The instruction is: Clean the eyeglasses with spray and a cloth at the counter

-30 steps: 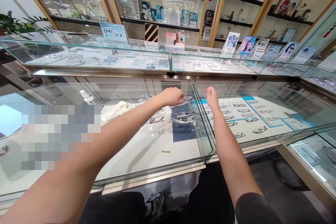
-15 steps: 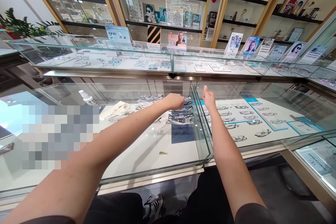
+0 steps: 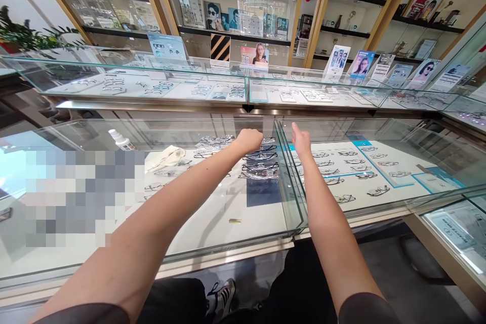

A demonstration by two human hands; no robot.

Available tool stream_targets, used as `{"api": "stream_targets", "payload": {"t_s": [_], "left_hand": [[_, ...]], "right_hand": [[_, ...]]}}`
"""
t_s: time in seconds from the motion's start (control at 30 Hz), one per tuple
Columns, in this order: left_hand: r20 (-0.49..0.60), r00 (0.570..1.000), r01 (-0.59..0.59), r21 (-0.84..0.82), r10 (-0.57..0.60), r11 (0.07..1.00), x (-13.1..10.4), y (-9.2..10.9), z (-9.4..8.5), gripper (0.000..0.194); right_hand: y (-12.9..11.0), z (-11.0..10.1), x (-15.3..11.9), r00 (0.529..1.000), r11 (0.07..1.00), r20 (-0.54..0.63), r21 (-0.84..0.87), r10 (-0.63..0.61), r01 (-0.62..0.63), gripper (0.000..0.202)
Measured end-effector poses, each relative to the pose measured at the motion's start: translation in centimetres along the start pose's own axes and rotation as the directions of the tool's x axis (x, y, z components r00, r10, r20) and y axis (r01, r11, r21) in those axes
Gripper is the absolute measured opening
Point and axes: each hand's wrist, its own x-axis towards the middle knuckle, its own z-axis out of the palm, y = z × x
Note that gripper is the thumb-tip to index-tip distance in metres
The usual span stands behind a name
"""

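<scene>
Glass display case, eyeglasses, pale cloth, bottle

Near glass bench, left section: glasses in rows, rightmost column over a dark blue card. Left hand at that column's far end; grip curled, contents hidden. Right hand just right of the glass divider, thumb raised; contact with glass cannot be determined. Pale cloth and white bottle to the left; gold strip nearer the front edge. Right section: more glasses, spaced out. Far bench: upright cards on top. Shelves behind.
</scene>
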Motion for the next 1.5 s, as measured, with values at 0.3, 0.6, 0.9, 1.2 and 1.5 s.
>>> {"api": "stream_targets", "payload": {"t_s": [0.3,0.6,0.9,1.2,1.5], "left_hand": [[-0.147,0.988,-0.006,-0.294,-0.039,0.956,-3.2,-2.1,-1.8,0.02],[-0.128,0.938,-0.075,-0.982,-0.322,0.174,-12.9,-8.4,-0.7,0.036],[-0.239,0.877,-0.29,-0.955,-0.417,-0.064,-17.5,-9.8,3.0,0.052],[-0.221,0.871,-0.328,-0.927,-0.438,-0.184,-18.2,-9.1,3.9,0.046],[-0.112,0.906,-0.274,-0.89,-0.407,-0.366,-18.4,-8.8,3.5,0.048]], "right_hand": [[-0.3,-0.8,-0.1,0.985,0.957,-0.168,0.289,0.033,0.017,0.068],[-3.1,4.9,-4.0,0.982,0.933,0.182,0.343,0.052,-0.113,0.072],[-8.1,16.4,-8.1,0.887,0.857,0.454,0.42,0.086,-0.299,0.073],[-6.6,17.1,-9.6,0.888,0.869,0.459,0.43,0.025,-0.246,0.064],[-5.8,16.3,-9.6,0.853,0.971,0.522,0.209,-0.008,-0.119,0.037]]}}
